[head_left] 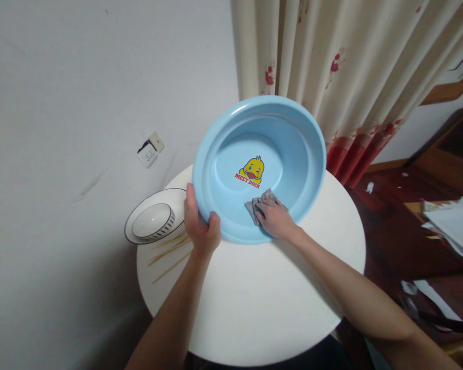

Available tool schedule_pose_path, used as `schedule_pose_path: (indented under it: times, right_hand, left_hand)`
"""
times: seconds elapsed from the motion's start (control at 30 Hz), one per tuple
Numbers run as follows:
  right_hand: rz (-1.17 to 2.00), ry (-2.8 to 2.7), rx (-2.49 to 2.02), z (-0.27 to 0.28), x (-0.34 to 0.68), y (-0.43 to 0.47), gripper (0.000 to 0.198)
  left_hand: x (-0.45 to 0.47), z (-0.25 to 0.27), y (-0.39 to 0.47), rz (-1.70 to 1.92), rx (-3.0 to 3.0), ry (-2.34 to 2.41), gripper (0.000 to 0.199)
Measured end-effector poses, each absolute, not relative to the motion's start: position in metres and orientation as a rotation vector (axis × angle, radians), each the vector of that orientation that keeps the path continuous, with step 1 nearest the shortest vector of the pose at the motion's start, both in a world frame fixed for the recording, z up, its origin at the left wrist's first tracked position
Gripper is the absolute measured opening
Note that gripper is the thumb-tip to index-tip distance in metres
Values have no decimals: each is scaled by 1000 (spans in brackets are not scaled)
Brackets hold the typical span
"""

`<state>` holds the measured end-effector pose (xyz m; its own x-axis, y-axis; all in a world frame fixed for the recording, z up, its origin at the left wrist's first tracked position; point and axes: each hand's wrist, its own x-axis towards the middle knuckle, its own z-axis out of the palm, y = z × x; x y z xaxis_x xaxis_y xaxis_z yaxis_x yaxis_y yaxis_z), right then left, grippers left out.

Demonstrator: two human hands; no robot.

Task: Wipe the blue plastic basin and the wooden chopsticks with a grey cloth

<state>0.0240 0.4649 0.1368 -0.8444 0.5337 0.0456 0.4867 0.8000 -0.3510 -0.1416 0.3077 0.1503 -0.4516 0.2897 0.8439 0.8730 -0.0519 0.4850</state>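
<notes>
A light blue plastic basin with a yellow duck print on its bottom is tilted up over the table, its inside facing me. Around its left rim my left hand is closed, thumb on the inner side and the other fingers partly hidden behind. My right hand reaches inside and presses a grey cloth against the lower inner wall, below the duck print. Some of the cloth is covered by the fingers.
On the round white table, a white bowl sits in a larger dark-rimmed dish at the left. Several chopsticks lie beside them. Behind are a wall with a socket and a curtain. Papers are at the right.
</notes>
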Motion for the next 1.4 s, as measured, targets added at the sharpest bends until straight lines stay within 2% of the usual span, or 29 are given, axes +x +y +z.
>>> schedule_pose_path:
  times: [0.23,0.37,0.53,0.77,0.87,1.17,1.4]
  right_hand:
    - [762,-2763,-354,129,18,461,44]
    - [871,-2693,-242,126,17,460,49]
    - [859,-2712,-282,127,18,459,48]
    - [532,-2826,-705,133,24,466,37]
    - [480,-2843,-740,135,27,470,34]
    - [878,-2702,-242,128,18,460,47]
    - [882,-2723,-308,130,19,459,47]
  left_hand:
    - [-138,154,307,-1479,-1236,-1709,85]
    - [-139,154,307,-1499,-1234,-1703,84]
    - [-141,152,307,-1503,-1246,-1692,84]
    - [-138,155,308,-1476,-1213,-1682,84]
    - [-137,156,308,-1472,-1204,-1685,83]
    - [-138,151,308,-1505,-1200,-1694,84]
    - [-137,153,308,-1487,-1198,-1684,82]
